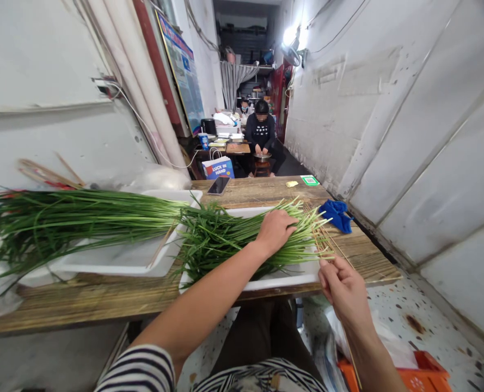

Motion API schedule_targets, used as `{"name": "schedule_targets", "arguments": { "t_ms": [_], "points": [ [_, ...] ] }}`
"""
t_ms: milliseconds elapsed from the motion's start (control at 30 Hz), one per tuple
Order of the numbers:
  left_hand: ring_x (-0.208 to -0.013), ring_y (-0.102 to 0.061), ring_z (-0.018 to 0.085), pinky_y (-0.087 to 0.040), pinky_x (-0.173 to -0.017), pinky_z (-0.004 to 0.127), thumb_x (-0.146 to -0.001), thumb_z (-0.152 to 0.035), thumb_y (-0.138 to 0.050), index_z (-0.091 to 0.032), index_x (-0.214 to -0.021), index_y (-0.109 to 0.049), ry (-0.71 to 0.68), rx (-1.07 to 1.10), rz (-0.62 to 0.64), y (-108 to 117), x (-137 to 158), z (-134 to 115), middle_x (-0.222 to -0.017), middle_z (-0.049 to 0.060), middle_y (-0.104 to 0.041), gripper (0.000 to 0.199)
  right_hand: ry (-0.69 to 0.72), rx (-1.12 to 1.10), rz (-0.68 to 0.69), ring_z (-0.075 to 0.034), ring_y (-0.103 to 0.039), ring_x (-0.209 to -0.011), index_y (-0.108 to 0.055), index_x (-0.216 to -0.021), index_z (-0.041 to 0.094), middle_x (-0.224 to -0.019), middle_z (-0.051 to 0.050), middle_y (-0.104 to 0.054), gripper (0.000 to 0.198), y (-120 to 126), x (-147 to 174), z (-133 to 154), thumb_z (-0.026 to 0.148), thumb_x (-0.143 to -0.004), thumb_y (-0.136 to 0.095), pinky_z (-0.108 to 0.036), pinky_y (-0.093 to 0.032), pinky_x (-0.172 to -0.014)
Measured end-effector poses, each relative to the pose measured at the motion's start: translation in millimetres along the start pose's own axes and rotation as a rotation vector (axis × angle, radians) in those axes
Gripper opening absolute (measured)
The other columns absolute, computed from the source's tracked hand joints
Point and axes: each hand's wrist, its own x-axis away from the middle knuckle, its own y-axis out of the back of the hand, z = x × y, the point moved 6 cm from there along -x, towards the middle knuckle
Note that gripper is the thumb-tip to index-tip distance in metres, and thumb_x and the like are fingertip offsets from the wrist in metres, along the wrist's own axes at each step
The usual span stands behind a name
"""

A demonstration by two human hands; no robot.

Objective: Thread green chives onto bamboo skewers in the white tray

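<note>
Your right hand (343,280): pinched on a thin stick (353,362), its tail running back past your wrist, likely laid along the forearm to keep it steady. The fingertips are at the stems' pale ends; whether they grip any is unclear.
Your left hand (276,231): bent over the green stems (229,239), seemingly to keep them together; you can't tell how firmly it grips.
Green stems: in the right-hand tray (282,280), pale ends over its right rim, leafy ends toward its left, which probably puts the cut ends within easy reach of both your hands.
Loose sticks (320,238): beside the tray's right rim, apparently kept handy for your right hand.
Left-hand tray (115,264): toward the left end of the worktop (82,302), carrying a second bundle (82,218) laid lengthwise, perhaps because it is too long to fit inside.
Blue cloth (337,216): bunched at the worktop's right edge, clear of the stems.
Phone (219,185) and green card (309,180): along the far edge, the card near its right corner, presumably out of your way.
</note>
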Motion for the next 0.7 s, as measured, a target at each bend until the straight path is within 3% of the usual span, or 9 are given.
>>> {"name": "schedule_targets", "arguments": {
  "t_ms": [167, 433, 567, 700],
  "points": [
    [-0.082, -0.056, 0.017, -0.044, -0.078, 0.032, -0.08, -0.022, -0.06, -0.022, -0.084, -0.075, -0.001, 0.062, 0.004, -4, -3, 2, -0.086, 0.005, -0.065, 0.015, -0.004, 0.017, -0.012, -0.004, -0.026, -0.031, -0.055, -0.082, 0.018, -0.044, 0.01, -0.038, 0.029, 0, -1, 1, 0.047, -0.082, -0.062, -0.016, -0.017, -0.03],
    [-0.085, -0.056, 0.018, -0.044, -0.081, 0.032, -0.079, -0.022, -0.06, -0.022, -0.088, -0.075, 0.021, 0.057, 0.008, -5, -4, 1, -0.088, 0.006, -0.062, 0.018, 0.021, 0.027, -0.006, -0.004, -0.026, -0.032, -0.053, -0.083, 0.018, -0.045, 0.01, -0.037, 0.028, 0, -2, 0, 0.045, -0.083, -0.061, -0.016, -0.017, -0.031],
    [-0.083, -0.058, 0.016, -0.045, -0.08, 0.029, -0.077, -0.019, -0.059, -0.017, -0.078, -0.074, 0.086, 0.184, -0.083, 4, -5, 2, -0.086, 0.006, -0.065, 0.015, -0.001, 0.026, -0.007, -0.004, -0.026, -0.032, -0.051, -0.077, 0.019, -0.045, 0.01, -0.037, 0.029, 0, -3, 0, 0.045, -0.083, -0.062, -0.016, -0.017, -0.031],
    [-0.077, -0.061, 0.014, -0.046, -0.075, 0.025, -0.078, -0.018, -0.056, -0.014, -0.081, -0.07, 0.155, 0.369, -0.083, 8, -4, 3, -0.083, 0.004, -0.069, 0.015, -0.009, 0.028, -0.004, -0.003, -0.027, -0.031, -0.049, -0.073, 0.019, -0.045, 0.009, -0.039, 0.031, 0, -3, 2, 0.045, -0.082, -0.063, -0.016, -0.016, -0.031]
  ]
}}
